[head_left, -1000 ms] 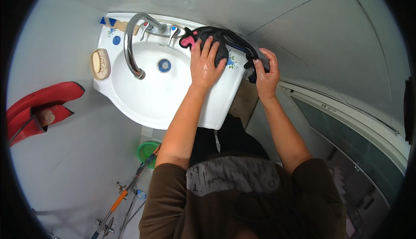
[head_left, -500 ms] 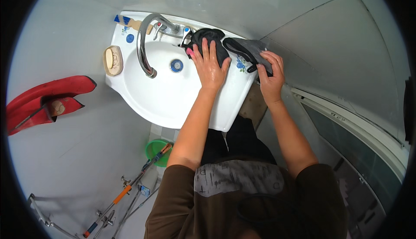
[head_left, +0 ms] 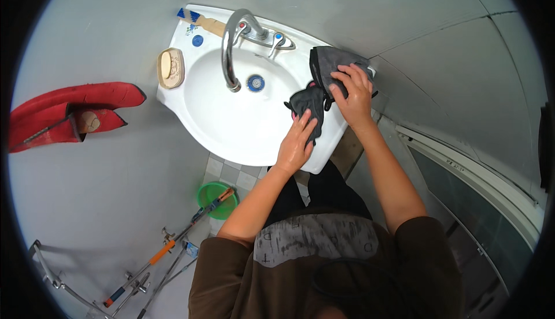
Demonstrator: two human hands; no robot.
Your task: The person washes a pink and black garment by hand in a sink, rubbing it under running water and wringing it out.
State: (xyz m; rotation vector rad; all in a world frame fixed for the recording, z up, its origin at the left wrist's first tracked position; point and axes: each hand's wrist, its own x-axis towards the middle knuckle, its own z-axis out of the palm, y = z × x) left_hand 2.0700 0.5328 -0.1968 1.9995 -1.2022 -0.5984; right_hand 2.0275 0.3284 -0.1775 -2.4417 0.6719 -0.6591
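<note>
Grey-white walls all round, and most of the bathroom view goes to a white sink with the person standing at its front edge. Red pouch on the left wall, green tub down by the floor.

Biggest of the stuff being handled is the grey cloth, spread over the sink's back right corner with its dark edging facing the tap. Right hand is on top, fingers bent and thumb down on the fabric, but I can't tell if it's actually pinching any.

Smaller black cloth, a bit of pink showing, sits nearer the front on the right rim and pokes over the bowl. Left hand has its fingers stretched across it; again, no telling whether the thumb has hooked under. Might be one item or two, honestly, since the spot where grey meets black is too murky.

What just changed: half a second ago the black part was up by the blue-marked handle, and now it's slid toward the person, with the grey lying flatter behind. So I'd say the thing's more opened out, one part under each hand.

Small bits: brush, soap dish, soap.
</note>
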